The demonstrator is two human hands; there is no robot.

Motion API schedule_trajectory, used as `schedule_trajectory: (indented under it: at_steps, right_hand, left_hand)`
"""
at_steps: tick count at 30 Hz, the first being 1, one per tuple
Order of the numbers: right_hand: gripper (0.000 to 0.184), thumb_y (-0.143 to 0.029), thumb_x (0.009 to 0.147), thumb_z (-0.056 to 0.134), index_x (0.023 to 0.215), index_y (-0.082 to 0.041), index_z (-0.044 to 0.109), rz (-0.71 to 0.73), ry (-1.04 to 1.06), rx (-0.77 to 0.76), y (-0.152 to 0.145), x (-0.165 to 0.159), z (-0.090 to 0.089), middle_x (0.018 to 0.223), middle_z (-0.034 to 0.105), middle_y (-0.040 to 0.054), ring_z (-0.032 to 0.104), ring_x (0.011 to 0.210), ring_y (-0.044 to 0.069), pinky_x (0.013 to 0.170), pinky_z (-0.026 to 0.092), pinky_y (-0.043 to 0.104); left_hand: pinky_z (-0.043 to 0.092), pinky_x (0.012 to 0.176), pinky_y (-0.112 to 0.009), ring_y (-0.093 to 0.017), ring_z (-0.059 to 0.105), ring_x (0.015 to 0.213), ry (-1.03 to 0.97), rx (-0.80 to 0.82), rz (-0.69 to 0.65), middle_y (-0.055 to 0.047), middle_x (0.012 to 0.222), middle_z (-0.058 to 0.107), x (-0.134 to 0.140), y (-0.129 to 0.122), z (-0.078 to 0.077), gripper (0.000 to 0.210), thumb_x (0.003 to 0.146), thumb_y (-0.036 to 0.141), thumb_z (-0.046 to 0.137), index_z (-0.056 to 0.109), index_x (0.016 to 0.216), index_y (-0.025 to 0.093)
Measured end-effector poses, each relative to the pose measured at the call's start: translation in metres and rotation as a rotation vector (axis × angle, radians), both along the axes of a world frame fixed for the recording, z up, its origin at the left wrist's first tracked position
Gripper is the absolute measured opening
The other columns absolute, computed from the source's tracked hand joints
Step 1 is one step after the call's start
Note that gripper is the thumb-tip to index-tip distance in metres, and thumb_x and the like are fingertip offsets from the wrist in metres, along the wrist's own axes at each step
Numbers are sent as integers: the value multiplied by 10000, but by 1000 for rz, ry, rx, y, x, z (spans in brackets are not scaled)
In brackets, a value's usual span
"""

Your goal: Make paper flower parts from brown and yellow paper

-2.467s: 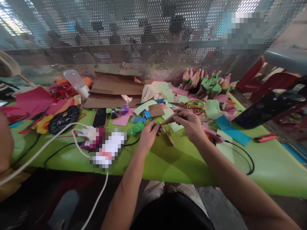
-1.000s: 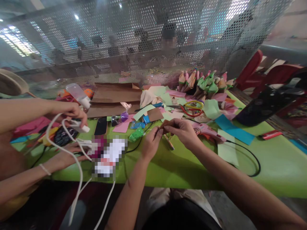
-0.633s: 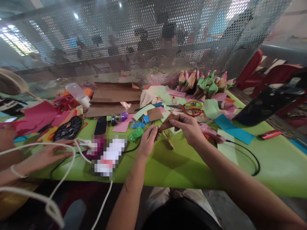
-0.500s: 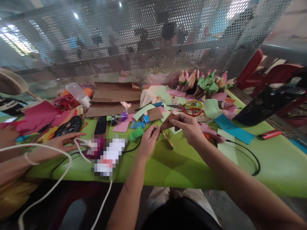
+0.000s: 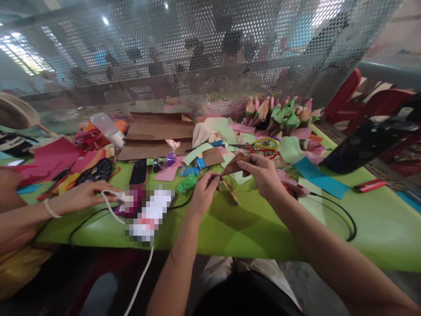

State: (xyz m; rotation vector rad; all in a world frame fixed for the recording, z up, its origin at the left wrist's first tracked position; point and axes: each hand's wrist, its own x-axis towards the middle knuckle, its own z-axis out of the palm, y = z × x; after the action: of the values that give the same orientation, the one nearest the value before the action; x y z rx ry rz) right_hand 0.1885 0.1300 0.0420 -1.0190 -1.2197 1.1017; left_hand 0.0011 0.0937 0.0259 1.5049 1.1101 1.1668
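From the head camera, here we are above the green table (image 5: 256, 230), and all eyes are on the brown paper piece (image 5: 232, 166), up between the two hands just over the tabletop. The left hand (image 5: 204, 189) has thumb and forefinger pinched together on its narrow lower end; the right hand (image 5: 261, 170) grips the wider upper end, thumb on top, fingers curled beneath. Neither pinch shows a gap. Holding it at both ends presumably keeps so slight a piece steady and in shape; whether it's rolled or only folded, I can't tell.

Just below lies a slim stick (image 5: 230, 193), slanting towards the person. The pink glue gun (image 5: 291, 182) rests beside the right wrist, its black cable trailing right, likely parked there for easy reach. The green packet (image 5: 187, 183) sits by the left hand, scissors (image 5: 265, 143) beyond. Paper cones (image 5: 286, 115) crowd the far edge, perhaps to leave the front for handwork. Over at left, a co-worker's hand (image 5: 90, 195) reaches to a white plug (image 5: 121, 197).
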Motion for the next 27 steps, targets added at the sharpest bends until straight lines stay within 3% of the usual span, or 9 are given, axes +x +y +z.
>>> schedule_trajectory:
  at_steps: [10,16,20,27]
  right_hand:
    - [300,-437,671,806,636,-214,608,30,-9,-5,-3,-2,1,578,543,-21,481,544,126,511,397,281]
    - [301,-446,682,796,645,-209,616,81,-107,10,-6,-5,2,574,562,-22,500,539,129,513,412,280]
    - [265,-439,685,785,692,-204,662,185,-130,-2,-11,-13,-1,623,635,-5,546,582,148,551,448,290]
    - [314,-444,635,835,770,-191,706,201,-128,-55,-12,-17,-4,673,678,0,566,618,152,584,436,289]
  left_hand:
    - [383,607,-252,-122,478,619,-5,-32,-4,30,668,549,0,0,-1,213,878,392,612,550,795,205]
    - [445,686,-295,-164,556,718,-15,-50,-82,-13,795,634,-1,1,1,339,922,544,547,592,906,208]
    - [414,640,-297,-162,513,686,62,7,-82,-1,742,562,3,0,-4,376,947,570,526,544,819,217]
    - [325,591,-287,-138,411,611,77,40,9,28,659,456,7,-1,-6,340,980,467,517,487,749,220]
